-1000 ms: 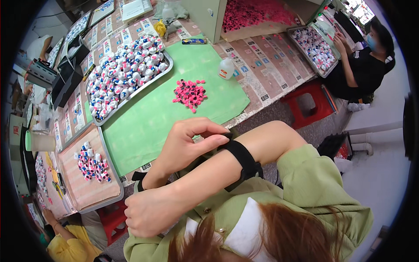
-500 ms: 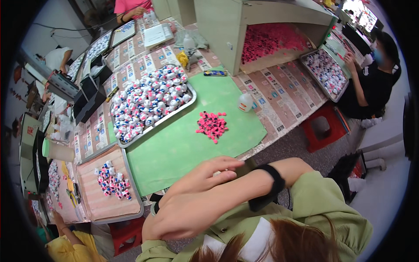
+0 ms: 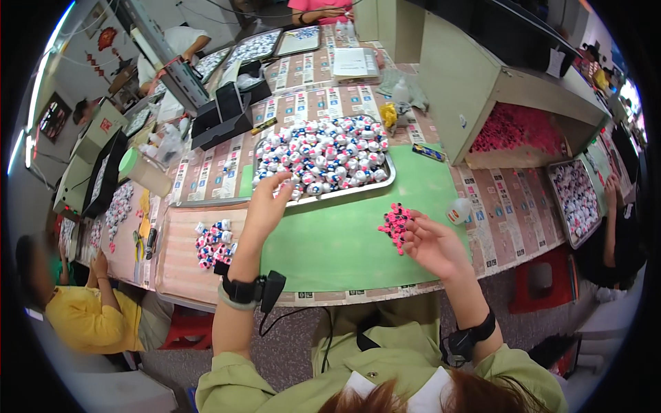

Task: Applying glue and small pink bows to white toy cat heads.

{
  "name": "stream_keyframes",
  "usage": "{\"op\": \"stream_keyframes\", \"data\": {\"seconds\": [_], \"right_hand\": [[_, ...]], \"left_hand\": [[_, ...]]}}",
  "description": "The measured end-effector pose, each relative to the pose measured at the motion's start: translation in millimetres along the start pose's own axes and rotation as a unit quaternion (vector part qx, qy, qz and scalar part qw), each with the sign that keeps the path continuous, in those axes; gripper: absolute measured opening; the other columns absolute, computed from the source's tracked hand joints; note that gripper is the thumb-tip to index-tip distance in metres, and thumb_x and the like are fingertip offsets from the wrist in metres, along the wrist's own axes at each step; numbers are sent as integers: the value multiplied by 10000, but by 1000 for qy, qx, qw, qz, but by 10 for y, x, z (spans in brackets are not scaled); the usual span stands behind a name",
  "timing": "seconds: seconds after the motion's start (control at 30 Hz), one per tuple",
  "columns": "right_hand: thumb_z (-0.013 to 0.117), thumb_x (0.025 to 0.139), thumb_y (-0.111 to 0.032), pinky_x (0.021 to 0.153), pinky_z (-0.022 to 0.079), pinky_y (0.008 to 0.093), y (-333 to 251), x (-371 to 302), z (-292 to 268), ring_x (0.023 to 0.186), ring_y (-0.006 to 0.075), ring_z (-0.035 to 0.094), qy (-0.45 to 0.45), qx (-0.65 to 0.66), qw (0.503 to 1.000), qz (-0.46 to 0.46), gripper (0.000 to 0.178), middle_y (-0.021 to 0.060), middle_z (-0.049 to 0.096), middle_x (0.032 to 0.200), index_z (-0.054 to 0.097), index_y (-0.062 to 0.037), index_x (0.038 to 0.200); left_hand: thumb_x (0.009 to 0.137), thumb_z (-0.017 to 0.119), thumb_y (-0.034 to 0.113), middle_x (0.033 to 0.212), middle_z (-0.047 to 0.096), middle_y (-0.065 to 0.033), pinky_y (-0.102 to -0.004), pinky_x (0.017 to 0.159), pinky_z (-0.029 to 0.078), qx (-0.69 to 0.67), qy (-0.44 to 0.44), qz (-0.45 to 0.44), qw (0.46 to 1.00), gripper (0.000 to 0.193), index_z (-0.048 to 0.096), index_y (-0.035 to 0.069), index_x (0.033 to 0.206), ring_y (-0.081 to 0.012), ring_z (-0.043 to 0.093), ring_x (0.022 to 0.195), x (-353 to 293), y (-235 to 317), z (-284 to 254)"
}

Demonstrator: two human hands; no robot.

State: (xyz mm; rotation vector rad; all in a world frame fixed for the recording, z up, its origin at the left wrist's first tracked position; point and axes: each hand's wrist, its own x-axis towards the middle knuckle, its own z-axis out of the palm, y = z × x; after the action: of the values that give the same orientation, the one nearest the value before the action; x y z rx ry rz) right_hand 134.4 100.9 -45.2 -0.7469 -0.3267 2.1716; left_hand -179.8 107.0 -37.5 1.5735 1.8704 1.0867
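Left hand is up at the near rim of the metal tray, fingers curled down toward the small white figures heaped inside. The fingertips sit right at the closest figures in the tray's front-left corner; I cannot tell from here whether one is already pinched or the fingers are only touching the heap. The tray runs long from left to right across the bench, and the bulk of the figures lies away and to the right of that hand, so the nearest ones are straight ahead of its fingertips.

Right hand is over on the green mat, palm up and loosely cupped, fingers half spread. The little heap of pink pieces lies just off its fingertips, to the left of the hand, touching or almost touching them. Nothing appears gripped in it. So each hand has its own supply: left is nearer the tray, right is nearer the pink pieces, and open mat lies between the two.

Off to the left, a striped wooden board carries a small cluster of finished figures, just beside the left wrist. A small white bottle stands beyond the right hand. Further right, an open box of pink parts sits on the bench, well apart from both hands.
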Motion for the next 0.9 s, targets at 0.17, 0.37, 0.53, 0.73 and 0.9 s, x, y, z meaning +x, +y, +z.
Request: {"op": "stream_keyframes", "data": {"seconds": [0.17,0.37,0.53,0.73,0.9], "right_hand": [[571,736,-37,742,410,371,347,331,450,889,211,474,17,25,995,93,319,90,471,949,417,-71,1013],[544,756,-46,851,367,488,794,671,839,965,285,422,3,58,984,169,280,130,384,1043,396,-56,993],[539,773,-92,857,350,533,975,941,872,973,297,419,9,54,984,172,285,137,372,1038,376,-43,1003],[556,786,-319,895,291,563,1104,1199,777,1112,332,344,13,49,982,183,658,173,267,1219,164,-38,1234],[448,781,-533,930,221,557,1143,1348,834,1193,340,267,-25,71,983,165,826,180,90,1355,59,-21,1299]], "left_hand": [[802,508,307,1037,533,-193,-346,879,343,96,102,25,990,409,506,7,1080,-297,468,1036,464,-341,-20],[785,401,535,1310,248,-189,-576,921,167,171,73,-79,979,550,384,215,1232,-360,195,1218,1142,-518,150],[748,386,609,1317,209,-225,-476,971,189,170,39,-113,978,597,443,217,1196,-432,180,1206,1173,-289,215],[723,512,526,1223,358,-190,-447,896,311,132,56,-64,988,506,536,165,1076,-343,384,1116,1041,-223,291],[717,551,466,1091,473,-178,-378,821,388,85,68,13,994,474,585,73,980,-314,481,991,969,-352,355]]}}
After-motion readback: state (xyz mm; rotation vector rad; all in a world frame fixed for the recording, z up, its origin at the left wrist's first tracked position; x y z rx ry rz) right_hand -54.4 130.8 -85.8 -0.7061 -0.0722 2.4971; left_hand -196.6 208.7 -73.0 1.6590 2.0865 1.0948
